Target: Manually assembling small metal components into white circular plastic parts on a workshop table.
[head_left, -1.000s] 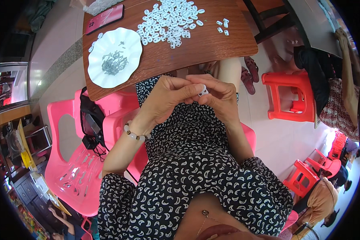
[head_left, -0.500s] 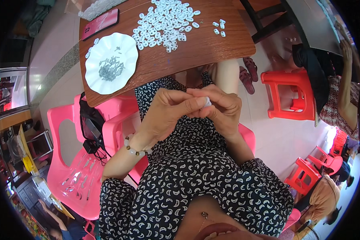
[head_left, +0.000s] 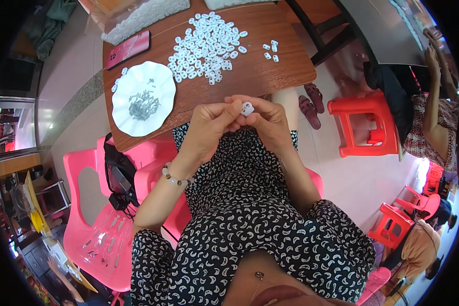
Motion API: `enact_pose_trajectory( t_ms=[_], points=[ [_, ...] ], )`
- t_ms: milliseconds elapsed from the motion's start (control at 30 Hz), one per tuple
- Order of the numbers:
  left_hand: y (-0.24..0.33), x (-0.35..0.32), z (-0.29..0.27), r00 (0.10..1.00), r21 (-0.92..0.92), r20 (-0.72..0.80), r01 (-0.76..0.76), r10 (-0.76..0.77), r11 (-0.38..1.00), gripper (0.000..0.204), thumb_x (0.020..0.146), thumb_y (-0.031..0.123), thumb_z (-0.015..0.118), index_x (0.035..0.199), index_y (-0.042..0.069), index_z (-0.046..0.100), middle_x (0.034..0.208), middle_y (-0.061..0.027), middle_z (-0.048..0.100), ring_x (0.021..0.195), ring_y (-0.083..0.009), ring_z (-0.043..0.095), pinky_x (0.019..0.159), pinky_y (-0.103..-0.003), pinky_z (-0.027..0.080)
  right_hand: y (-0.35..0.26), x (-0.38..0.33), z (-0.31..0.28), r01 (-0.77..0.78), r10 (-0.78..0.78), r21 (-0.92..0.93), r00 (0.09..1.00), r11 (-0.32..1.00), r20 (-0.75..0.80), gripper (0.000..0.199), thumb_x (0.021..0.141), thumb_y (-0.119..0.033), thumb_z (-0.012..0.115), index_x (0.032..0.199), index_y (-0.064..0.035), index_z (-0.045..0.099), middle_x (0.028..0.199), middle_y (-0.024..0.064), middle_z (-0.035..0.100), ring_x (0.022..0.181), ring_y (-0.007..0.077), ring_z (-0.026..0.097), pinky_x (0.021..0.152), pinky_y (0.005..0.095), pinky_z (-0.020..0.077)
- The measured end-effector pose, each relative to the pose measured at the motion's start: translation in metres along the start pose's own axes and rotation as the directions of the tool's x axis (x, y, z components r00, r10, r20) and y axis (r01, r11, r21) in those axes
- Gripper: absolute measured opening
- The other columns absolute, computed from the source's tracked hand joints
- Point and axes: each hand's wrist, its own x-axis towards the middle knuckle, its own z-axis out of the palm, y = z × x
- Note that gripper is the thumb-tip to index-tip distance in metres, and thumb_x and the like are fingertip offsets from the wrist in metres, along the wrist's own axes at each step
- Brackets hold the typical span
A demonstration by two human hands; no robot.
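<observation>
My left hand [head_left: 209, 127] and my right hand [head_left: 268, 125] meet above my lap, at the near edge of a brown wooden table [head_left: 260, 76]. Between their fingertips they pinch one small white plastic piece [head_left: 247, 108]. A beaded bracelet [head_left: 174, 178] sits on my left wrist. On the table lies a heap of several similar white pieces [head_left: 206, 48], with a few more [head_left: 271, 50] set apart to its right. A white scalloped plate [head_left: 143, 98] with small grey metal bits in its middle stands at the table's left.
A pink phone [head_left: 127, 49] and a clear bag of white pieces [head_left: 148, 15] lie at the table's far side. Pink plastic chairs [head_left: 94, 224] stand on my left, a red stool [head_left: 364, 125] on my right. A person sits at far right [head_left: 433, 117]. Sandals [head_left: 311, 104] lie on the floor.
Both hands stay together on the small white piece and have lifted slightly toward the table edge; the view has shifted a little.
</observation>
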Motion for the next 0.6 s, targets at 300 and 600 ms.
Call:
enact_pose_trajectory(
  t_ms=[300, 600],
  points=[
    [-0.014, 0.011, -0.014, 0.992, 0.044, -0.031, -0.123, 0.124, 0.991, 0.033, 0.090, 0.032, 0.060, 0.087, 0.000, 0.069, 0.075, -0.0026, 0.066, 0.065, -0.0056, 0.054, 0.061, -0.020, 0.044, 0.013, 0.011, -0.010, -0.025, 0.029, -0.049, 0.997, 0.998, 0.078, 0.049, 0.091, -0.031, 0.057, 0.128, 0.0010, 0.049, 0.124, 0.0119, 0.056, 0.101, 0.0131, 0.058, 0.085, 0.0246, 0.0479],
    [-0.017, 0.009, -0.018, 0.991, 0.023, -0.043, -0.123, 0.124, 0.992, 0.035, 0.090, 0.035, 0.060, 0.083, 0.002, 0.069, 0.074, -0.0010, 0.065, 0.064, -0.0047, 0.051, 0.058, -0.019, 0.041, 0.010, 0.012, 0.002, -0.031, 0.029, 0.015, 0.996, 0.999, 0.089, 0.044, 0.095, -0.027, 0.051, 0.126, 0.0037, 0.049, 0.123, 0.0153, 0.056, 0.108, 0.0166, 0.056, 0.092, 0.0280, 0.0446]
  ],
)
